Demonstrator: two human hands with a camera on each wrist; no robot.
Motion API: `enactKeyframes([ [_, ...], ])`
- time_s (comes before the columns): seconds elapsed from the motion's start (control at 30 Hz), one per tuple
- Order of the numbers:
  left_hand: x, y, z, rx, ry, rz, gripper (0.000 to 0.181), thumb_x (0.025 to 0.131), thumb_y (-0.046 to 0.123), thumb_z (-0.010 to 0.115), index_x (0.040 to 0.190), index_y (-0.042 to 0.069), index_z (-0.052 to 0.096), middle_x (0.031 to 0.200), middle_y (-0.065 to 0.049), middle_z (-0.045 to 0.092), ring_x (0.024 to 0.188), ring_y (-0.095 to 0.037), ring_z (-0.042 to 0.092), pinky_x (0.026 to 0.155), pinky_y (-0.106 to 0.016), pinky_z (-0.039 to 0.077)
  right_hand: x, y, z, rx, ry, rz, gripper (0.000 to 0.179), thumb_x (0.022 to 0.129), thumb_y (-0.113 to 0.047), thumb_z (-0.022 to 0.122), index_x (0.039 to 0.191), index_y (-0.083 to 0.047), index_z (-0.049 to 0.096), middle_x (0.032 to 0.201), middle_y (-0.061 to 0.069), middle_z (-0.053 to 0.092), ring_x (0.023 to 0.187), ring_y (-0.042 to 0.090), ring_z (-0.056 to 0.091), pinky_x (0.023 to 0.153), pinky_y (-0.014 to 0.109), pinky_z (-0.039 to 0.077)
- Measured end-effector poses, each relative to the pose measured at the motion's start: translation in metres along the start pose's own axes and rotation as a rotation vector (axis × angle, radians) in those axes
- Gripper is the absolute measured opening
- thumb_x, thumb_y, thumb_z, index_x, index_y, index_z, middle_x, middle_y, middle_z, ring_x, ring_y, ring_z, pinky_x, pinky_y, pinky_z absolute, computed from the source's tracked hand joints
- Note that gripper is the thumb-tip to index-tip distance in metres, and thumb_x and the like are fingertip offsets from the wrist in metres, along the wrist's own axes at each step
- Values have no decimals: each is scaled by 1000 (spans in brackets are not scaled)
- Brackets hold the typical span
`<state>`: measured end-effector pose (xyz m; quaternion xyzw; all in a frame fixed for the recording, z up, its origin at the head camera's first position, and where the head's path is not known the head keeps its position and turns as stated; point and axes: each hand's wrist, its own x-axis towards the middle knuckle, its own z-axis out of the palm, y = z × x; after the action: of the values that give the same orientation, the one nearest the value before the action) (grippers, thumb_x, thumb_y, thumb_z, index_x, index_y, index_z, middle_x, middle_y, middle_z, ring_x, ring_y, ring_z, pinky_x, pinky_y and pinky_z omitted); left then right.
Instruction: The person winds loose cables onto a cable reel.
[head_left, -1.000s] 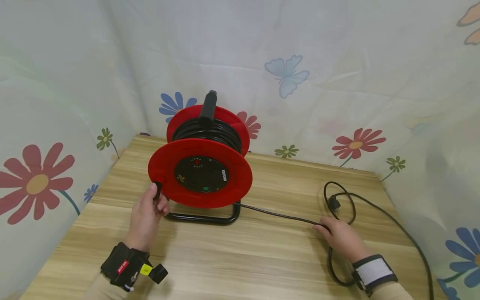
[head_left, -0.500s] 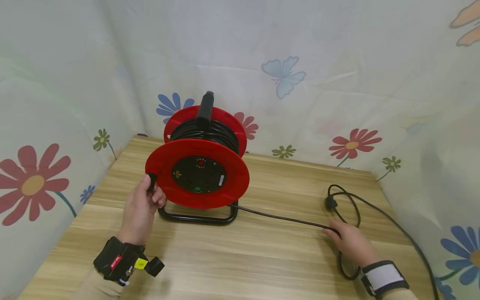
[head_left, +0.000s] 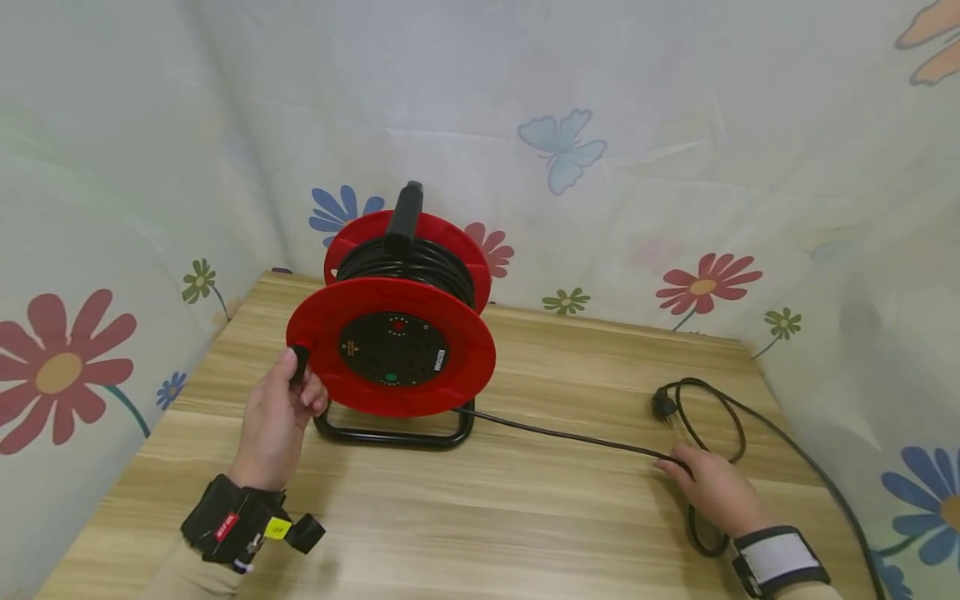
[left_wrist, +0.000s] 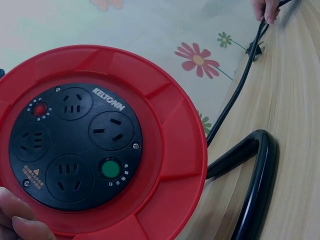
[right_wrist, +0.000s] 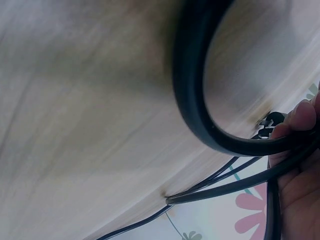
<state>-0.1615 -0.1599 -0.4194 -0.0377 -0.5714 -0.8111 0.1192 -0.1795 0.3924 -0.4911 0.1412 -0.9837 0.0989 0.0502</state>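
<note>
A red cable reel point(head_left: 468, 346) with black cable wound on its drum stands on a black tube frame point(head_left: 393, 436). My left hand point(head_left: 272, 421) grips the black winding knob point(head_left: 299, 364) at the left of its front flange. In the left wrist view, the black socket panel point(left_wrist: 75, 145) faces me, with a red and a green button. From the reel's lower right, the loose cable point(head_left: 562, 433) runs taut to my right hand point(head_left: 722, 490), which holds it between thumb and fingers. Just beyond that hand lies the black plug point(head_left: 663, 403), prongs showing.
More cable point(head_left: 813, 471) loops around the right hand and trails off the lower right of the wooden table point(head_left: 480, 517). A floral fabric sheet point(head_left: 675, 167) hangs behind the table and along both sides. Above the reel juts its black carrying handle point(head_left: 404, 218).
The reel's front face and knob have turned slightly clockwise with my left hand, mostly in the first half second. My right hand has shifted right along with the cable, and the loop beside it has shifted.
</note>
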Motion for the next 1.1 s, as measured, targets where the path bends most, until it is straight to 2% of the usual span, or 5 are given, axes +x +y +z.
enactKeyframes([
  [0.27,0,0,-1,-5,-29,0,36,102,42,34,86,10,39,65,4,41,64,-15,43,61,-23,40,0,-1,0,-11,34,-10,19,91,-20,63,76,-16,52,60,-4,45,53,11,41,48,30,34],
  [0.73,4,9,1,53,-113,-4,36,104,43,27,92,11,36,71,1,39,69,-18,42,64,-24,41,4,-9,2,-4,7,4,19,92,-25,62,76,-16,55,61,-4,48,53,10,42,48,31,36],
  [0.93,5,15,4,104,-111,-4,38,103,46,27,94,9,36,72,0,41,70,-19,43,65,-25,42,9,-17,3,-9,15,1,19,92,-29,61,80,-15,61,66,-3,58,57,10,48,51,35,41],
  [1.1,5,22,6,161,-113,-5,41,102,48,27,97,8,36,72,0,43,71,-20,45,67,-26,42,13,-23,4,-10,-4,17,22,93,-31,60,77,-15,59,63,-3,55,55,10,46,50,33,39],
])
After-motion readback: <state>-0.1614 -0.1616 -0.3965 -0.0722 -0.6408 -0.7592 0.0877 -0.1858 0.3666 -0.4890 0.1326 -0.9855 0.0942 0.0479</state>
